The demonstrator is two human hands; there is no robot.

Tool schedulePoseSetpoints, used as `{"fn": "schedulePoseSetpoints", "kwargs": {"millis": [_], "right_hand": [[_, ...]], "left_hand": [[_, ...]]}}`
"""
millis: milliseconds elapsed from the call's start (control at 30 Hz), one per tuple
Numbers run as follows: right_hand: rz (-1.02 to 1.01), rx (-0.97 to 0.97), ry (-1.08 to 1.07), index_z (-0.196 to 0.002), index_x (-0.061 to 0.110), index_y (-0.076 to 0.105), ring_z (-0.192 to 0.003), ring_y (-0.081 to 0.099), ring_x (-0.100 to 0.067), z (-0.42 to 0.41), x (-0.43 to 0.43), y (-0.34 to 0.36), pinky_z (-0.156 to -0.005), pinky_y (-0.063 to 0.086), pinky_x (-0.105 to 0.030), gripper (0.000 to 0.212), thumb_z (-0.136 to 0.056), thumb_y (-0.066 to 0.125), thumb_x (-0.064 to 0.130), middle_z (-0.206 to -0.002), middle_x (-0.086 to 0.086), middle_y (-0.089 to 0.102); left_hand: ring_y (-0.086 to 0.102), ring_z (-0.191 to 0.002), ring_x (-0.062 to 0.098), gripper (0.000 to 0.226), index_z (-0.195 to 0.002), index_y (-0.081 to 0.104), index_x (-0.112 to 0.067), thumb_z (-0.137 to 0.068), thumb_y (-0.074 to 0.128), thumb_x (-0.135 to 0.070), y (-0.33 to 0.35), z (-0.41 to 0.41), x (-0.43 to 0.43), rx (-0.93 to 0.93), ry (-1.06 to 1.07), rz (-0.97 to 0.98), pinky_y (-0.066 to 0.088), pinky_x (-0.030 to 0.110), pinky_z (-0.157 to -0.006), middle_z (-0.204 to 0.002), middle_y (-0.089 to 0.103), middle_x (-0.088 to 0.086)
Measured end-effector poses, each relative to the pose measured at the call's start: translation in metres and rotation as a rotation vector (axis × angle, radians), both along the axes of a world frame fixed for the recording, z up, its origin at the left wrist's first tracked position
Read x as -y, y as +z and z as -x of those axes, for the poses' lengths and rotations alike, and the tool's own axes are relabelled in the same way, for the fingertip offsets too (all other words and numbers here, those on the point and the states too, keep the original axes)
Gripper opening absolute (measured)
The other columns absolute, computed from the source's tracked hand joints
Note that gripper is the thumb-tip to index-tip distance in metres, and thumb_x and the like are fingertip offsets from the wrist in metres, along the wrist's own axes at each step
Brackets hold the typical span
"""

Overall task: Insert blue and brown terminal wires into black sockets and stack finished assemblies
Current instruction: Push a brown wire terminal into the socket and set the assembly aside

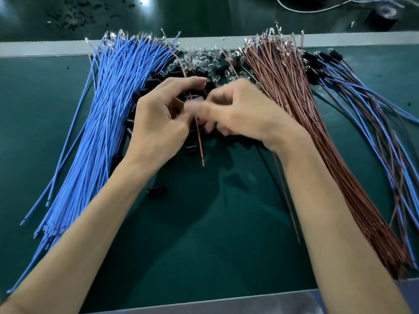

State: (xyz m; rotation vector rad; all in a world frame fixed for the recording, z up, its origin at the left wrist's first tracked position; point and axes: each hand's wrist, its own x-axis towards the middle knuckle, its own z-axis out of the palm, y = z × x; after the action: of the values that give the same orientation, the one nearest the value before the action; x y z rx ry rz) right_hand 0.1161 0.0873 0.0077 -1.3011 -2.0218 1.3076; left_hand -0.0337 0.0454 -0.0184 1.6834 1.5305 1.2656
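Green mat (215, 234), blue wires (108, 98) left, black sockets (151, 83) middle, brown wires (294, 105) right

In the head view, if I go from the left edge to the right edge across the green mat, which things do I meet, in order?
blue wires → left hand → right hand → brown wires → finished assemblies. The black sockets are left out: the hands partly cover them.
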Motion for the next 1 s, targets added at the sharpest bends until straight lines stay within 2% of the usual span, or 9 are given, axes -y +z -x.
{"fn": "schedulePoseSetpoints", "kwargs": {"millis": [67, 133, 233, 367, 500, 567, 767, 867, 1000], "right_hand": [[0.149, -0.094, 0.154, -0.078, 0.001, 0.068, -0.049, 0.053, -0.003, -0.001, 0.002, -0.003, -0.043, 0.037, -0.013, 0.025, -0.083, 0.076, 0.025, -0.066, 0.000, 0.070], [0.192, -0.147, 0.108, -0.077, 0.007, 0.065, -0.048, 0.053, -0.002, 0.002, 0.003, -0.009, -0.043, 0.037, -0.012, 0.016, -0.080, 0.078, 0.016, -0.062, 0.003, 0.069], [0.212, -0.240, 0.027, -0.076, 0.010, 0.061, -0.047, 0.054, -0.002, 0.004, 0.001, -0.012, -0.044, 0.039, -0.012, 0.015, -0.082, 0.074, 0.009, -0.062, 0.002, 0.067], [0.304, -0.381, 0.006, -0.085, 0.008, 0.061, -0.051, 0.059, -0.003, 0.003, 0.001, -0.017, -0.050, 0.045, -0.012, 0.013, -0.084, 0.071, 0.000, -0.061, 0.003, 0.066], [0.366, -0.420, 0.035, -0.097, 0.005, 0.064, -0.059, 0.064, -0.006, -0.003, -0.001, -0.019, -0.058, 0.050, -0.014, 0.015, -0.084, 0.069, -0.001, -0.067, 0.002, 0.068], [0.345, -0.439, 0.041, -0.093, 0.008, 0.066, -0.061, 0.063, -0.005, -0.007, -0.002, -0.019, -0.059, 0.051, -0.015, 0.009, -0.087, 0.065, 0.001, -0.068, 0.003, 0.068], [0.278, -0.778, -0.163, -0.090, 0.010, 0.058, -0.053, 0.060, -0.009, -0.005, 0.000, -0.017, -0.047, 0.044, -0.015, 0.009, -0.095, 0.054, 0.004, -0.074, 0.000, 0.068], [0.112, -0.806, -0.267, -0.094, 0.009, 0.054, -0.052, 0.062, -0.013, -0.001, 0.000, -0.017, -0.046, 0.045, -0.017, 0.007, -0.098, 0.051, 0.004, -0.076, -0.004, 0.071], [-0.131, -0.787, -0.325, -0.096, 0.010, 0.052, -0.055, 0.066, -0.018, 0.003, 0.001, -0.017, -0.051, 0.050, -0.024, 0.007, -0.098, 0.050, 0.003, -0.074, -0.003, 0.070]], "left_hand": [[0.058, -0.073, -0.009, 0.039, -0.115, 0.065, -0.018, -0.085, 0.054, 0.005, -0.001, 0.003, -0.001, -0.029, 0.001, 0.023, 0.044, 0.007, -0.074, -0.105, 0.063, -0.008], [0.058, -0.069, -0.006, 0.039, -0.117, 0.065, -0.014, -0.086, 0.053, 0.008, -0.001, 0.003, -0.001, -0.065, 0.027, 0.039, 0.045, 0.008, -0.074, -0.109, 0.064, -0.004], [0.061, -0.072, -0.001, 0.041, -0.121, 0.063, -0.013, -0.088, 0.052, 0.007, 0.000, 0.003, -0.003, -0.050, 0.062, 0.056, 0.049, 0.011, -0.076, -0.110, 0.066, -0.003], [0.067, -0.090, 0.007, 0.045, -0.133, 0.052, -0.016, -0.091, 0.055, 0.000, -0.002, 0.003, -0.005, -0.003, 0.047, 0.101, 0.054, 0.023, -0.086, -0.107, 0.068, -0.001], [0.068, -0.091, 0.010, 0.050, -0.136, 0.045, -0.013, -0.090, 0.063, -0.007, -0.004, 0.004, -0.006, 0.067, 0.058, 0.118, 0.053, 0.023, -0.086, -0.101, 0.069, 0.000], [0.068, -0.093, 0.009, 0.045, -0.128, 0.049, -0.013, -0.087, 0.068, -0.010, -0.004, 0.005, -0.007, 0.111, 0.064, 0.122, 0.053, 0.025, -0.087, -0.100, 0.069, 0.001], [0.068, -0.085, 0.007, 0.028, -0.095, 0.068, -0.011, -0.071, 0.079, -0.022, -0.004, 0.004, -0.001, 0.161, 0.028, 0.093, 0.053, 0.019, -0.080, -0.100, 0.070, 0.000], [0.065, -0.078, 0.004, 0.025, -0.095, 0.070, -0.012, -0.073, 0.080, -0.018, -0.006, 0.002, -0.001, 0.069, 0.013, 0.039, 0.051, 0.015, -0.075, -0.099, 0.070, -0.001], [0.065, -0.072, -0.003, 0.020, -0.096, 0.070, -0.019, -0.078, 0.079, -0.019, -0.010, 0.000, 0.000, -0.039, 0.023, -0.030, 0.052, 0.014, -0.073, -0.084, 0.069, -0.011]]}}
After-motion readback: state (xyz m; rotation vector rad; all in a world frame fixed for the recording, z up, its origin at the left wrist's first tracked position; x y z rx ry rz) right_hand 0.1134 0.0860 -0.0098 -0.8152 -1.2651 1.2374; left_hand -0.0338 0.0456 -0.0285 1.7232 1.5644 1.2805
